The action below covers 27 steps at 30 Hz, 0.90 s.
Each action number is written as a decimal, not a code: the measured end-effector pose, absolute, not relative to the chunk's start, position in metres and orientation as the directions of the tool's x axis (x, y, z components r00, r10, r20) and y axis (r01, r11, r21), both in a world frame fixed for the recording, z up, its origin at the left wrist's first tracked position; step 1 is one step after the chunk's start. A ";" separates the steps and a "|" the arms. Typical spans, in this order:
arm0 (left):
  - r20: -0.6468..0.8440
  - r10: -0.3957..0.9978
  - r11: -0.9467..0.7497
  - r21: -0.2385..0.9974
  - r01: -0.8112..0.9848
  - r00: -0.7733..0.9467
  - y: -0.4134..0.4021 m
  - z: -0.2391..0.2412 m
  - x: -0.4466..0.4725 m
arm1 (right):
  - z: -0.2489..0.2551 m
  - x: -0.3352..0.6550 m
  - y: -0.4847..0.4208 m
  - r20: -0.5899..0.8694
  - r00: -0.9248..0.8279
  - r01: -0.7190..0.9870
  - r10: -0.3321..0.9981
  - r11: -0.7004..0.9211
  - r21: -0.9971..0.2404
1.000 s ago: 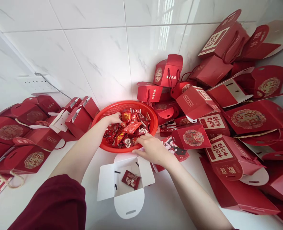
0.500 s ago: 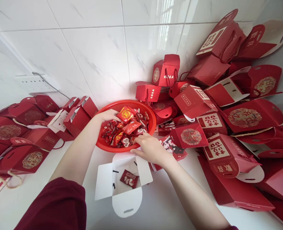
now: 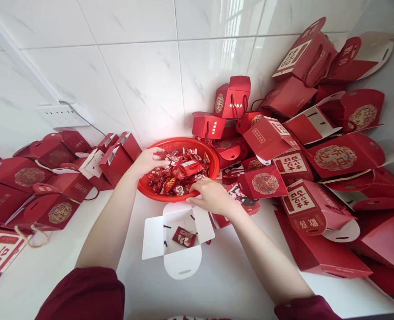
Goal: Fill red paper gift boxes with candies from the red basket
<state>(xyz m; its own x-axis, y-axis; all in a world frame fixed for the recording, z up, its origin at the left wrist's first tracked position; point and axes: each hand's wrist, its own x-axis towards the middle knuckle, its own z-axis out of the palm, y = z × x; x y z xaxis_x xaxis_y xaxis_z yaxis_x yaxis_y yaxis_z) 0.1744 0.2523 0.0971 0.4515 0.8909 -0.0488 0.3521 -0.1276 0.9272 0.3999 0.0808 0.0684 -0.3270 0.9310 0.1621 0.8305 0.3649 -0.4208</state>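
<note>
An orange-red plastic basket [image 3: 144,190] holds a heap of red-wrapped candies [image 3: 178,171]. Over its left side my left hand [image 3: 149,161] is open, fingers apart, fingertips at the wrapped pieces. My right hand [image 3: 211,194] reaches over the front right rim; its fingers bend toward the candies, thumb apart, with nothing visible in its grasp. Just in front of the basket stands an opened box [image 3: 182,262], white inside, flaps spread out. One dark red packet [image 3: 184,237] lies in it, beside black cord ends poking through the walls.
Many red gift boxes [image 3: 265,183] are piled along the right. Another group of red boxes [image 3: 58,178] with cord handles sits at the left. Behind the basket rises a white tiled wall [image 3: 140,80], with a socket strip [image 3: 62,116] at the left.
The red packet with gold print that lay on the heap near my left hand no longer shows there. My right hand stays by the rim. The whole view has shifted slightly.
</note>
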 end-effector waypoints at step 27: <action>0.082 0.829 -0.539 0.376 0.753 0.553 0.240 0.083 0.174 | 0.056 0.400 0.081 0.216 -0.318 0.831 0.923 0.382 -0.405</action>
<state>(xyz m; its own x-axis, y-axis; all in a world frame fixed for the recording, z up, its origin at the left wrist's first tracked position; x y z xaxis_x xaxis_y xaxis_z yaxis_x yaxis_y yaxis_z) 0.1735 0.2397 0.0830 0.5527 0.8293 0.0822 0.7532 -0.5394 0.3765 0.4002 0.0810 0.0563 -0.3185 0.9229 0.2163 0.8311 0.3816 -0.4046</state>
